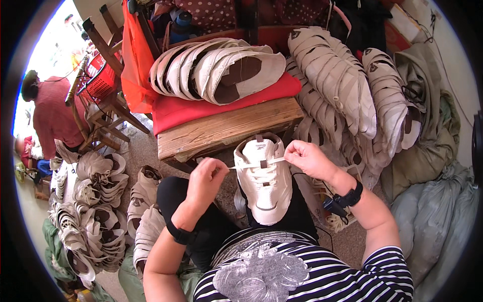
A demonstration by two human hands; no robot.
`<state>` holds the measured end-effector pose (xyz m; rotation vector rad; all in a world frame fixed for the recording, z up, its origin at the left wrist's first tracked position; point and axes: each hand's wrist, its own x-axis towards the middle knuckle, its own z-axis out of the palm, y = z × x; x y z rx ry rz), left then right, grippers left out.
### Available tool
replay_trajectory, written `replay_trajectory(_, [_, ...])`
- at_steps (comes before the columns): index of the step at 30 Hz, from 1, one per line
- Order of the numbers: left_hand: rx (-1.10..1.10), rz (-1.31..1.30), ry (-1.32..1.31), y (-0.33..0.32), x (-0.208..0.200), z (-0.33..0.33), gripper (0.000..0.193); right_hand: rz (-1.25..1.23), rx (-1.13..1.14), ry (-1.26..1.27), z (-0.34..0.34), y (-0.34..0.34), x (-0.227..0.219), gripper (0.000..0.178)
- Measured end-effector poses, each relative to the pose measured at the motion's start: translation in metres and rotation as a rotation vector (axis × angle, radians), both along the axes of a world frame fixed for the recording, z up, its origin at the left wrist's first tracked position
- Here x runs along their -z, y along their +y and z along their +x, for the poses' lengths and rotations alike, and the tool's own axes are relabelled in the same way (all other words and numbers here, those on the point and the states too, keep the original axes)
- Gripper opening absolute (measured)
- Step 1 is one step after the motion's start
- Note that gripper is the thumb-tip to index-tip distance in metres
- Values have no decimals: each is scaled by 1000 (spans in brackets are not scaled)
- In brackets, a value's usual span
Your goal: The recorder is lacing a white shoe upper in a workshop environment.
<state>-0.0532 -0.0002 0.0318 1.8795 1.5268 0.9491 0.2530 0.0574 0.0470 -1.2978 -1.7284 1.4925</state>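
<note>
Your left hand (206,177) and right hand (308,157) are holding a white lace (274,161) taut, grips clamped on it. The shoe (265,190) is sitting by the bench's (226,127) near edge.

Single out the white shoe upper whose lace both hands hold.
The lone shoe upper near the picture's centre: its lace runs to the left hand and right hand. The others lie bunched in stacks.

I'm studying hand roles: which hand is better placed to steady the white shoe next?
Probably the right hand: it sits close beside the white shoe, while the left hand is slightly farther out, with lace spanning the gap. Each pinches the lace.
</note>
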Motion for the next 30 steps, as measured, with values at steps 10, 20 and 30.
replay_trajectory(10, [64,-34,-85,-11,-8,12,18,194,-30,-1,-8,-10,-9,13])
replay_trajectory(20, [193,66,-184,7,-30,38,7,550,-405,-559,-52,2,-39,21])
replay_trajectory(30, [236,649,648,11,-26,32,15,782,-483,-881,-53,-13,-44,20])
